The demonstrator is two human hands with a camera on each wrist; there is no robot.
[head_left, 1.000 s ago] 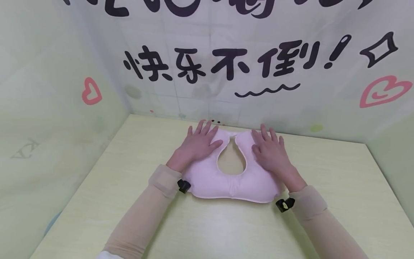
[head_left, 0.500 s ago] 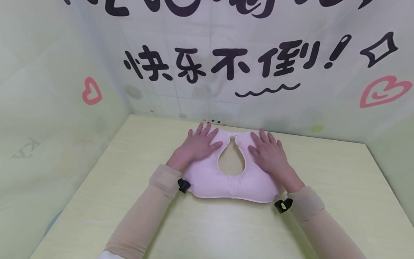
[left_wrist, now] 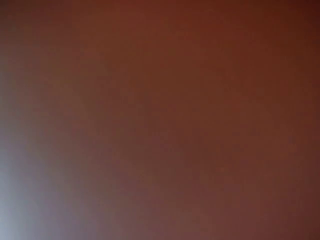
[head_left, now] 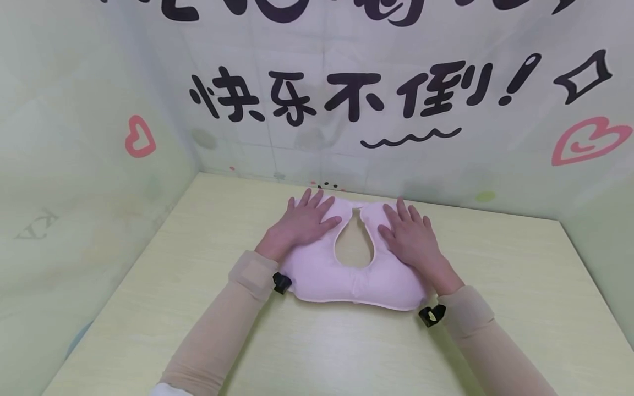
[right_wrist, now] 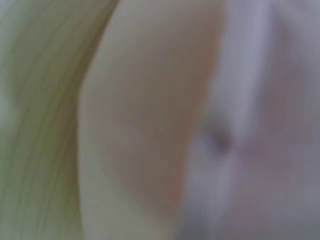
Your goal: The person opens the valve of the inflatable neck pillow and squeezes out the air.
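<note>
- Centrally, a pink pillow (head_left: 354,286) lies on the table (head_left: 346,352).
- Left hand (head_left: 302,223) rests, fingers spread, on its left side.
- Right hand (head_left: 414,236), likewise spread, rests opposite.

The black characters “快乐不倒!” (head_left: 354,99) are printed across the back wall (head_left: 515,165). Above them, an upper row (head_left: 282,16) is cut off by the frame. Faint lettering (head_left: 37,224) on the left wall (head_left: 74,126) cannot be read.

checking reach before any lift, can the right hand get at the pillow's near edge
Probably yes: the right hand rests on the pillow, nothing visible covers the middle of the near edge, and the left hand lies on the other side, out of the way.
</note>
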